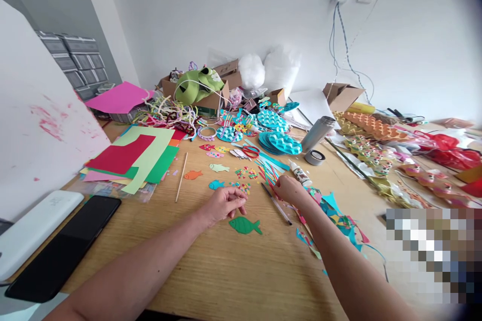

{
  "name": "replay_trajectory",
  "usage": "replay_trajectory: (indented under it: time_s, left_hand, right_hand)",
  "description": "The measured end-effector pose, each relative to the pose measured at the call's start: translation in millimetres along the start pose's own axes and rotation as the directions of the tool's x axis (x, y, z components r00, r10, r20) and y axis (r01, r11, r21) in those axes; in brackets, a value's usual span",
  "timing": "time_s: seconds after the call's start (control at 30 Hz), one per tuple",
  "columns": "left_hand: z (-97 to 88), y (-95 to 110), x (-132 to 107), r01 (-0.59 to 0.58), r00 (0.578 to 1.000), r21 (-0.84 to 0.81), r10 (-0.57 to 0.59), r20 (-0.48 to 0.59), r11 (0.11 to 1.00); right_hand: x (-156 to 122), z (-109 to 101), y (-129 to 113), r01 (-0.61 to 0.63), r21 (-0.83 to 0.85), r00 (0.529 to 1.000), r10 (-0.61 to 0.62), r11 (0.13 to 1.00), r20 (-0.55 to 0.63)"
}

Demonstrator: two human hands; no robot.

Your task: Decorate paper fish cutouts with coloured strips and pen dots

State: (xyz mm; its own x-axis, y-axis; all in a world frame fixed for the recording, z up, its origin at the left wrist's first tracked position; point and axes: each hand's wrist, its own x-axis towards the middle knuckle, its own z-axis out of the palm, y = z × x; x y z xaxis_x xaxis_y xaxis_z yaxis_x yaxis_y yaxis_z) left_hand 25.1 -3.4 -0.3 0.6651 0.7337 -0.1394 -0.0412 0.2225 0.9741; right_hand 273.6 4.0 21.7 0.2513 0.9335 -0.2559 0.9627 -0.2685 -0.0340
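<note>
My left hand (227, 205) hovers over the table with its fingers curled in and the thumb against them; whatever they hold is too small to make out. Just below it lies a green paper fish (245, 225) with drawn lines. My right hand (289, 190) is closed at the ends of thin coloured paper strips (268, 173); its fingertips are hidden. Beside it are a pen (276, 204) and a white glue bottle (300, 173). Small paper dots (246, 173) lie past my left hand, near a blue fish (216, 184), an orange fish (193, 175) and a pale green fish (219, 167).
A wooden stick (181, 178) and stacked coloured paper (158, 163) lie to the left, with a black phone (64, 248) nearer. A steel flask (318, 133) stands behind its lid (315, 157). Paper scraps (335, 215) lie beside my right forearm. Blue scaly discs (280, 143) sit farther back.
</note>
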Motion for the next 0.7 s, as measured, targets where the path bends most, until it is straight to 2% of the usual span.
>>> replay_trajectory:
  time_s: [0.27, 0.47, 0.7]
  left_hand:
    - [-0.6, -1.1, 0.6, 0.006, 1.0, 0.01, -0.006, 0.006, 1.0]
    - [-0.4, -2.4, 1.8, 0.01, 1.0, -0.002, -0.01, 0.004, 1.0]
    - [-1.3, -2.6, 2.1, 0.015, 1.0, 0.005, -0.015, 0.0, 1.0]
  right_hand:
    - [7.4, -12.2, -16.4, -0.038, -0.041, 0.998, 0.037, 0.998, -0.041]
    - [19.0, -10.2, -29.7, -0.053, -0.041, 0.998, 0.052, 0.998, -0.029]
    - [25.7, -19.3, -17.0, -0.011, 0.043, 1.0, 0.01, 0.999, 0.011]
